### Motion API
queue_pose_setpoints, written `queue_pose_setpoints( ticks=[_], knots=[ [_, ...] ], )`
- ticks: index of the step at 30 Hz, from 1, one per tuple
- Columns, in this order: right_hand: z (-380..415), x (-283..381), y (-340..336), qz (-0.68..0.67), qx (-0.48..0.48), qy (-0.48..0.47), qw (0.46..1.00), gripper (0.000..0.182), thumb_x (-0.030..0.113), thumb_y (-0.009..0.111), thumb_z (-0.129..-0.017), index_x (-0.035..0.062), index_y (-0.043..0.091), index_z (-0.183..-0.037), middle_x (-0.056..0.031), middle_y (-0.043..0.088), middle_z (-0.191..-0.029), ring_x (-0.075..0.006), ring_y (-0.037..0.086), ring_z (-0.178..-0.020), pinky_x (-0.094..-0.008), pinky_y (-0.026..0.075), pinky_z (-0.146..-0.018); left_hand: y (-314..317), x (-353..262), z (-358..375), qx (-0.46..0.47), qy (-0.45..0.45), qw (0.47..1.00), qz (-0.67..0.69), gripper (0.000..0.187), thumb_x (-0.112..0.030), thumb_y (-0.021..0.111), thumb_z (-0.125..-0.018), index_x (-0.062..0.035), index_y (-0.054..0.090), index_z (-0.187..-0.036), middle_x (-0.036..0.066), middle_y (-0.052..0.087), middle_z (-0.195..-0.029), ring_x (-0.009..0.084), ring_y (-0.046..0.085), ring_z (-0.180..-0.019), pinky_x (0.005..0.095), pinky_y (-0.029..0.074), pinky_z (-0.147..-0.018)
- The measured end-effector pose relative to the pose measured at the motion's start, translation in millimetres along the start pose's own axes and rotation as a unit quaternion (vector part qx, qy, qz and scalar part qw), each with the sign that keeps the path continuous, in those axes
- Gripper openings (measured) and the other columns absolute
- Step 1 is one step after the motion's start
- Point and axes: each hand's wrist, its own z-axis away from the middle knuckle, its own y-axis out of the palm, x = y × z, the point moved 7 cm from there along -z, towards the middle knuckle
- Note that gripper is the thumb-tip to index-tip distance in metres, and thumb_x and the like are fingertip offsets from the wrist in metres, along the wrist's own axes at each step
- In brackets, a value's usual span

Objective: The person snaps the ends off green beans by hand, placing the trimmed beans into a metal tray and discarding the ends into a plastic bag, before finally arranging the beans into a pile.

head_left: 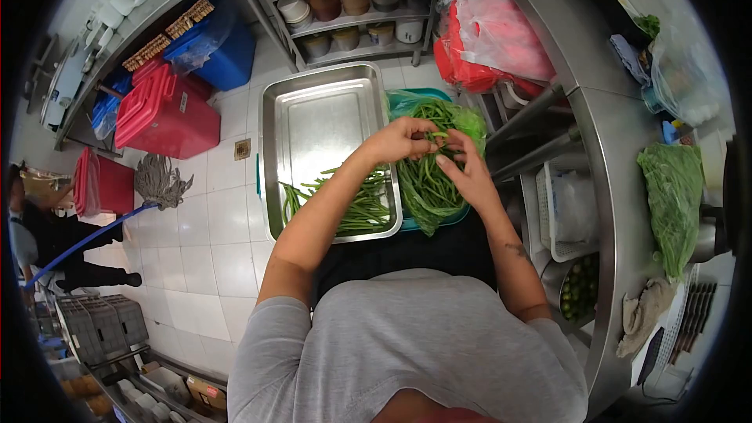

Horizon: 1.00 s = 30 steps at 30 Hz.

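Observation:
Over a bag of green beans, my left hand (401, 141) and my right hand (468, 170) meet, fingertips nearly touching. Both are closed in a pinch on a green bean (439, 139) between them; the fingers partly cover it. Beneath lie many long green beans (429, 180) in an open green plastic bag (470, 121), which rests in a teal tray (407, 95). Left of that stands a deep steel pan (313, 121), with a loose pile of green beans (364, 202) in its near end. My left forearm crosses over the pan.
A steel counter (607, 133) runs along the right, bearing a green bag of leaves (672, 196). Ahead stands a shelf (345, 16) of tubs. Red bins (168, 113), a blue bin (223, 55) and a mop (162, 180) are at left, where another person (66, 243) stands.

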Motion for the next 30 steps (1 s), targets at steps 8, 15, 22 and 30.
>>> queue_pose_setpoints(
  ticks=[8,15,22,30],
  knots=[
    [-17,-16,37,-0.201,0.14,0.12,0.962,0.035,0.017,0.057,-0.093,0.001,0.047,-0.122,-0.0033,0.056,-0.094,-0.01,0.054,-0.076,-0.0233,0.045,-0.071,-12,-8,6,-0.119,0.068,0.991,0.006,0.028,-0.017,0.067,-0.085,-0.0033,0.061,-0.108,0.001,0.06,-0.083,0.0085,0.056,-0.07,0.0235,0.046,-0.06],
    [-13,-12,40,-0.25,0.164,0.171,0.939,0.022,0.016,0.051,-0.096,0.0022,0.05,-0.114,-0.0026,0.056,-0.081,-0.0111,0.054,-0.066,-0.0247,0.046,-0.065,-9,-12,10,-0.172,0.06,0.983,-0.033,0.017,-0.011,0.059,-0.09,-0.0015,0.062,-0.105,0.002,0.058,-0.091,0.0096,0.057,-0.073,0.0237,0.047,-0.062],
    [-19,-27,41,-0.218,0.136,0.124,0.958,0.028,0.017,0.051,-0.096,-0.0016,0.048,-0.117,-0.0074,0.059,-0.086,-0.0115,0.059,-0.072,-0.0254,0.047,-0.067,-11,-14,19,-0.225,0.112,0.966,-0.066,0.017,-0.005,0.058,-0.085,-0.0004,0.06,-0.101,0.007,0.051,-0.093,0.0173,0.058,-0.081,0.0296,0.048,-0.07],
    [-21,-3,34,0.073,0.076,0.085,0.991,0.037,0.009,0.05,-0.092,-0.0019,0.043,-0.127,-0.0199,0.058,-0.105,-0.0317,0.061,-0.093,-0.0396,0.047,-0.078,5,-47,35,-0.302,0.2,0.827,-0.429,0.02,-0.009,0.067,-0.072,-0.0035,0.061,-0.091,0.015,0.051,-0.092,0.0331,0.052,-0.087,0.0418,0.045,-0.074]
  ],
)
